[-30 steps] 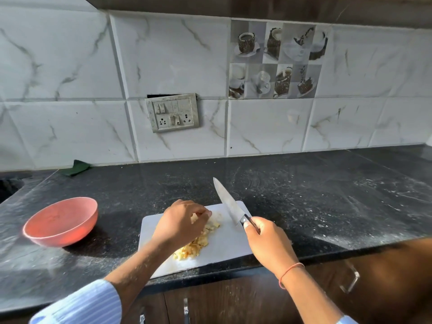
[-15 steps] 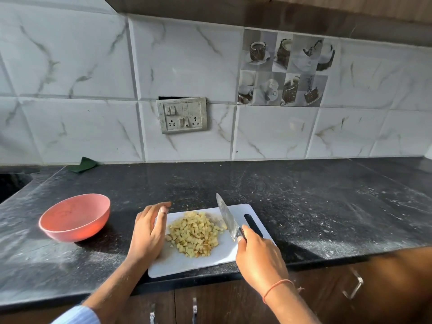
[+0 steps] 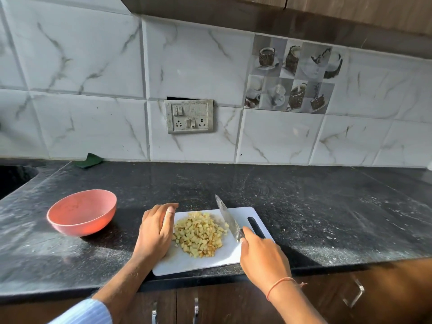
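Right hand (image 3: 261, 256) curled round chef's knife (image 3: 228, 219) handle, edge down on white cutting board (image 3: 210, 263). Left hand (image 3: 155, 230) straight-fingered, walling opposite side. Diced yellow pieces (image 3: 198, 232) lay heaped between both hands: judged light, loose, moist, scatter-prone; better scooped together than pinched.

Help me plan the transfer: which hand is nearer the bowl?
Left. Left hand lies right of the bowl, at the board edge; right hand, holding the knife, is farther right.

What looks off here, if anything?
A dark gap shows just above the switch plate, left end: its cut-out looks oversized. The board lies skewed, near corner close to the front edge of the counter.
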Demonstrator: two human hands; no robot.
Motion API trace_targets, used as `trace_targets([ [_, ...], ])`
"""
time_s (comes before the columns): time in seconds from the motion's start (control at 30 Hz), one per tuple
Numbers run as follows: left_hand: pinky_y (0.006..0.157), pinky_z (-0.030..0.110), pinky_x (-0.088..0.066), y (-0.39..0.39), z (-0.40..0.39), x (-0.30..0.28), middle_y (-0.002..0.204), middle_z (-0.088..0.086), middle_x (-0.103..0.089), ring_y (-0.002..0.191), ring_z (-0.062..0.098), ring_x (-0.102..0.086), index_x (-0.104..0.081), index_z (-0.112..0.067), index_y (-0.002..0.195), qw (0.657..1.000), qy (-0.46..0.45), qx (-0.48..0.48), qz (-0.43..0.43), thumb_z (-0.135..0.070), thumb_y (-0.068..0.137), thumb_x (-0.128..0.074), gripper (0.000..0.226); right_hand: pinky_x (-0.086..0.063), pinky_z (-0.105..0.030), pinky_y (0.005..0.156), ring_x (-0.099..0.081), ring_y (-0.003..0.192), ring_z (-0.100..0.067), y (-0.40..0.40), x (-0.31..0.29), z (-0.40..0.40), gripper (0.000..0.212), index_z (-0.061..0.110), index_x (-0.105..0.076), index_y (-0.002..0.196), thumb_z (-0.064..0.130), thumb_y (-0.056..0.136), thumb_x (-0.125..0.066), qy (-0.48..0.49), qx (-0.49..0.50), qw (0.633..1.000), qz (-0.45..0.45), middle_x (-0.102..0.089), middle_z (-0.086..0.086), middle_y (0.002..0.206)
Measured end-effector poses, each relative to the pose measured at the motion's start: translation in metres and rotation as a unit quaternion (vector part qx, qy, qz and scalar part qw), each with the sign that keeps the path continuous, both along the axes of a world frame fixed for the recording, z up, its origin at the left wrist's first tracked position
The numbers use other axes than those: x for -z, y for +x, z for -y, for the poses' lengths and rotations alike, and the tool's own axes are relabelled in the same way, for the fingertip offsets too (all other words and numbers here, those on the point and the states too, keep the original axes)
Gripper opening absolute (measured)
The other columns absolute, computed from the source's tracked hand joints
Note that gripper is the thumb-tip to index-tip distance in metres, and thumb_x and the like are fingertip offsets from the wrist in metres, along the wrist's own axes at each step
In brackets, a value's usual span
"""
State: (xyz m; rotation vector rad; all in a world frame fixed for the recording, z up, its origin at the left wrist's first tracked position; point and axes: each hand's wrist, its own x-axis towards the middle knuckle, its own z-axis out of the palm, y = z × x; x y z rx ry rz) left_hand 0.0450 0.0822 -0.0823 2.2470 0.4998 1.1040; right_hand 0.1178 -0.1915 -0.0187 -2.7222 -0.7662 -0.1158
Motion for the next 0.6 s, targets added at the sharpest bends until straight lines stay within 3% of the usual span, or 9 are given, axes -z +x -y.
trace_targets([
  [0.1,0.106,0.042,-0.043,-0.001,0.004,-0.003,0.120,-0.008,-0.071,0.114,0.007,-0.056,-0.073,-0.021,0.123,1.000,-0.004,-0.005,-0.003,-0.045,0.109,-0.027,0.054,-0.047,-0.040,0.068,-0.068,0.091,-0.029,0.005,-0.002,0.005,0.038,0.041,-0.044,0.146,0.039,0.109,-0.037,0.059,0.007,0.998,0.002,-0.075,-0.003,0.097],
  [0.2,0.106,0.041,-0.043,-0.002,0.005,-0.004,0.120,-0.012,-0.069,0.113,0.006,-0.054,-0.073,-0.022,0.123,1.000,-0.007,-0.009,-0.004,-0.045,0.108,-0.027,0.053,-0.052,-0.039,0.071,-0.069,0.091,-0.027,0.015,-0.002,0.009,0.041,0.045,-0.045,0.149,0.043,0.109,-0.037,0.082,0.017,0.996,-0.016,-0.076,0.000,0.098],
  [0.4,0.106,0.045,-0.045,0.000,0.002,-0.002,0.121,-0.006,-0.071,0.116,0.014,-0.059,-0.073,-0.022,0.123,1.000,-0.013,-0.012,-0.002,-0.043,0.109,-0.029,0.051,-0.048,-0.038,0.061,-0.064,0.069,-0.016,0.038,0.005,0.016,0.027,0.039,-0.068,0.119,0.040,0.107,-0.045,0.141,0.025,0.983,-0.116,-0.070,0.008,0.077],
  [0.53,0.107,0.042,-0.043,0.000,0.003,-0.003,0.122,-0.008,-0.070,0.114,0.006,-0.054,-0.073,-0.021,0.123,1.000,-0.008,-0.015,-0.004,-0.043,0.109,-0.028,0.052,-0.038,-0.029,0.052,-0.055,0.057,-0.006,0.050,0.015,0.023,0.025,0.046,-0.068,0.095,0.045,0.106,-0.045,0.127,0.044,0.985,-0.112,-0.062,0.016,0.064],
  [0.6,0.107,0.041,-0.042,0.002,0.002,-0.002,0.122,-0.008,-0.070,0.114,0.005,-0.054,-0.073,-0.022,0.124,1.000,-0.007,-0.015,-0.006,-0.043,0.109,-0.027,0.052,-0.045,-0.031,0.058,-0.063,0.070,-0.013,0.054,0.016,0.027,0.026,0.048,-0.067,0.109,0.049,0.105,-0.042,0.105,0.057,0.988,-0.096,-0.069,0.015,0.077],
])
